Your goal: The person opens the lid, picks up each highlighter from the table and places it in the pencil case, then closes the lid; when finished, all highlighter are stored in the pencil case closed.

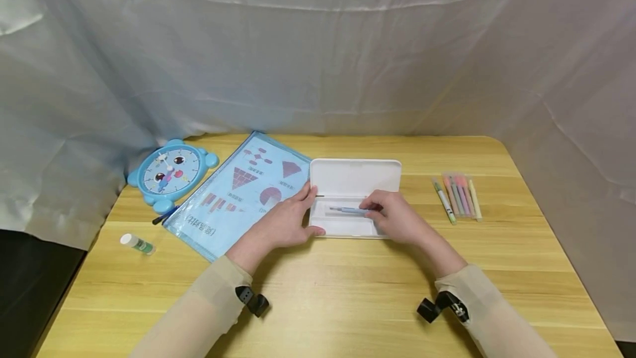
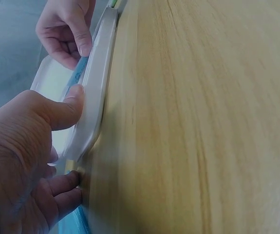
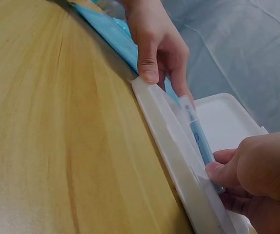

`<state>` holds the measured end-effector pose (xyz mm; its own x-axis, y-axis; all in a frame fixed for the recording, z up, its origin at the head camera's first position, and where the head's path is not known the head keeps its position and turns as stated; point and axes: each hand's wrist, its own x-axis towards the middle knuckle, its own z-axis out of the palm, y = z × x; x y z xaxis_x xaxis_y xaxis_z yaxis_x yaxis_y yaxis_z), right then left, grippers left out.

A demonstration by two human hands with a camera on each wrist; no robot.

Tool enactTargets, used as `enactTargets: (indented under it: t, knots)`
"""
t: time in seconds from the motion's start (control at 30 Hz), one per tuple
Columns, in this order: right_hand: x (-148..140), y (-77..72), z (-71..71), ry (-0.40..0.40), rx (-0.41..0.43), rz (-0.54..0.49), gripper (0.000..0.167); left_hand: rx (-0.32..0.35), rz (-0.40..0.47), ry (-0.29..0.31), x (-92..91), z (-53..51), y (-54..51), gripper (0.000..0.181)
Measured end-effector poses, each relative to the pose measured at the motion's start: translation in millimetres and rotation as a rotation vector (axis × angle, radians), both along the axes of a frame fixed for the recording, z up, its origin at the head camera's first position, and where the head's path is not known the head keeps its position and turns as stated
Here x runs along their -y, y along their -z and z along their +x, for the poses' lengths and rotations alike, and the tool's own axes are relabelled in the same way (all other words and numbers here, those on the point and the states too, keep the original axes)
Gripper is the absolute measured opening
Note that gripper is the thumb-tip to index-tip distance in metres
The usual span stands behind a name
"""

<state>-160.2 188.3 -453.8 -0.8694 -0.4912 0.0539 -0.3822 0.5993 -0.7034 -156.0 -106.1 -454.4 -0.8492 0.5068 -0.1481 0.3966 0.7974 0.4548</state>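
Observation:
A white pencil case (image 1: 355,177) lies on the table with its lid raised at the back. My left hand (image 1: 284,223) holds its left end, the thumb on the near wall and the fingers further back. Over the case's tray, my right hand (image 1: 396,217) pinches a light blue pen (image 1: 349,210) between thumb and fingers. The pen lies lengthwise along the case, its clear end pointing left. In the right wrist view the pen (image 3: 201,141) sits low over the tray; whether it touches the bottom cannot be told.
Left of the case lies a blue document folder (image 1: 226,192), with a blue toy clock (image 1: 170,174) beyond it. A dark pen tip (image 1: 160,219) shows by the folder and a glue stick (image 1: 138,243) in front. To the right are a green-and-white marker (image 1: 444,201) and several pastel markers (image 1: 462,196).

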Motion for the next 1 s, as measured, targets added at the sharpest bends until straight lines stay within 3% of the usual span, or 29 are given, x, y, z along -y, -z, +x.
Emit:
enactTargets:
  t: [0.27,0.53,1.0]
  knots:
    - [-0.9,-1.9,-2.9,-0.034,0.002,0.056,0.017,-0.001,-0.002,0.006,0.2,-0.5,-0.7,0.106]
    - [-1.9,-3.5,-6.2,-0.059,0.008,0.046,0.017,0.0,-0.002,0.001,0.3,-0.2,-0.6,0.107]
    - [-6.4,-7.8,-3.4,-0.003,-0.001,0.01,0.014,0.009,0.002,0.0,0.4,0.7,-1.4,0.107]
